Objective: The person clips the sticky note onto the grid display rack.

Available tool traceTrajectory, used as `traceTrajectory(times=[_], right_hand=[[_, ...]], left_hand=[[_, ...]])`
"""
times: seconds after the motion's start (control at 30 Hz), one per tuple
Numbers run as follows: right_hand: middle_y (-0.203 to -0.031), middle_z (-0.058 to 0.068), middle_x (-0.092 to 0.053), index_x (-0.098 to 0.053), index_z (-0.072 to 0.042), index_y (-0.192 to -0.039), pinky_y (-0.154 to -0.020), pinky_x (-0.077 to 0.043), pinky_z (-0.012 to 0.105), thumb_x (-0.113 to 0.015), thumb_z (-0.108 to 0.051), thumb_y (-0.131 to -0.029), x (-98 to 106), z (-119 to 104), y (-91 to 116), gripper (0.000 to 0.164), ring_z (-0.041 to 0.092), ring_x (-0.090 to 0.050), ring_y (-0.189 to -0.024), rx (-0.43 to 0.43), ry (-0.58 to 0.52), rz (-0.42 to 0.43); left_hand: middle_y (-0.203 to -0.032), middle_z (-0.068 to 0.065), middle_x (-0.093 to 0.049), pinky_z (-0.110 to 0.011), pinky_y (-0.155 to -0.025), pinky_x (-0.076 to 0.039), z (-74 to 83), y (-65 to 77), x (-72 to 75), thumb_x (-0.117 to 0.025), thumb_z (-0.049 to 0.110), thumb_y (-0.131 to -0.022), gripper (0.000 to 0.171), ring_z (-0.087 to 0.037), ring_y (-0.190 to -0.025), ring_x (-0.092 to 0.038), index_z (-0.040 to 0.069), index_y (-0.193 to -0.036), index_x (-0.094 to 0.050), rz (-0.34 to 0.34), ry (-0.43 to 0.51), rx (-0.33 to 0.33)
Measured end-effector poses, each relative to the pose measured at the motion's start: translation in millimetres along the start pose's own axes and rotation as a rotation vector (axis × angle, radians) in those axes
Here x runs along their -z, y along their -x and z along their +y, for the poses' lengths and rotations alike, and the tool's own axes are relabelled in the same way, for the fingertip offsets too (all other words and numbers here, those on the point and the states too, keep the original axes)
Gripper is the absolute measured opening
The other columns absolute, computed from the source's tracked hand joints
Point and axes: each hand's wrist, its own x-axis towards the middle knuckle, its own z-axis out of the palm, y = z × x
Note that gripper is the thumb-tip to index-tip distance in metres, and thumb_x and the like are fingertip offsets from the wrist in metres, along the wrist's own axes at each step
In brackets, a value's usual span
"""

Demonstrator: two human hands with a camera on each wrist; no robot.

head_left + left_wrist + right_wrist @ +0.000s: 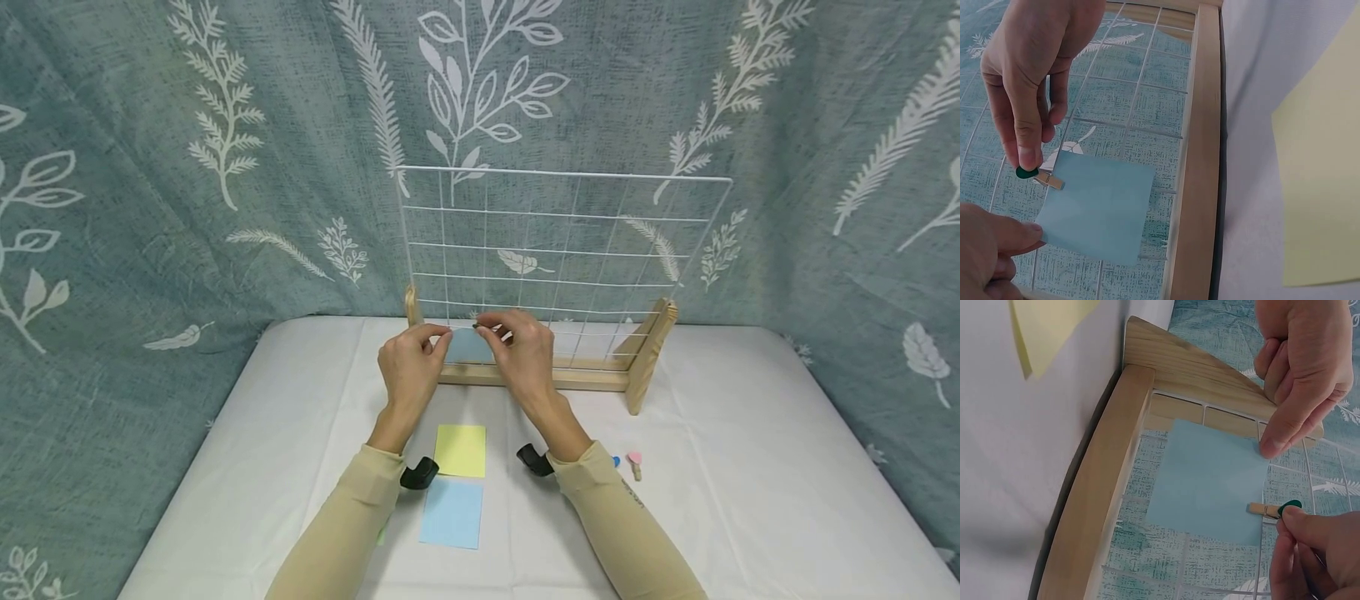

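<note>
Left hand (408,362): fingers pinched closed on a corner of a blue note (1100,209), which lies against a wire grid (562,173) near its wooden stand (649,354). Right hand (525,350): fingers pinching a green-topped clothespin (1263,509) at the note's upper edge. On the white-covered counter (757,475), a yellow note (461,451) and a second blue sheet (452,513) lie between the forearms. The left sleeve mostly hides a green scrap (382,533); beside the right sleeve sit a pink-topped clip (635,464) and a partly covered blue piece (617,461).
</note>
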Motion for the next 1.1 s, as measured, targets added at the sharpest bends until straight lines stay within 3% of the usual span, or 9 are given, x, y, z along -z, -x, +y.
traceTrajectory(times=[0.4, 0.73, 1.1], right_hand=[[-0.092, 0.001, -0.075, -0.078, -0.012, -0.098, -0.058, -0.055, 0.023, -0.077, -0.008, -0.085, 3, -1, 1, 0.013, 0.011, -0.068, -0.070, 0.011, -0.001, -0.017], [-0.092, 0.003, -0.075, -0.077, -0.011, -0.099, -0.056, -0.056, 0.026, -0.073, -0.002, -0.087, 7, 1, 1, 0.015, 0.013, -0.068, -0.070, 0.052, -0.033, 0.029], [-0.090, 0.001, -0.075, -0.077, -0.012, -0.099, -0.055, -0.054, 0.024, -0.073, -0.005, -0.088, 11, 0, 5, 0.014, 0.011, -0.067, -0.069, 0.009, -0.055, 0.026]], left_hand=[[-0.047, 0.003, -0.047, -0.029, -0.046, -0.028, 0.0, -0.1, 0.8, -0.081, 0.017, -0.082, 0.005, -0.010, -0.042, -0.034, 0.013, -0.083, -0.080, -0.004, 0.004, -0.001], [-0.045, 0.003, -0.049, -0.029, -0.046, -0.032, -0.1, -0.3, 1.6, -0.078, 0.017, -0.084, 0.004, -0.003, -0.041, -0.031, 0.013, -0.085, -0.080, 0.012, 0.032, 0.009], [-0.044, 0.004, -0.042, -0.029, -0.047, -0.029, -3.4, -0.7, 1.0, -0.076, 0.015, -0.086, 0.005, -0.009, -0.039, -0.032, 0.010, -0.085, -0.078, 0.056, 0.091, -0.006]])
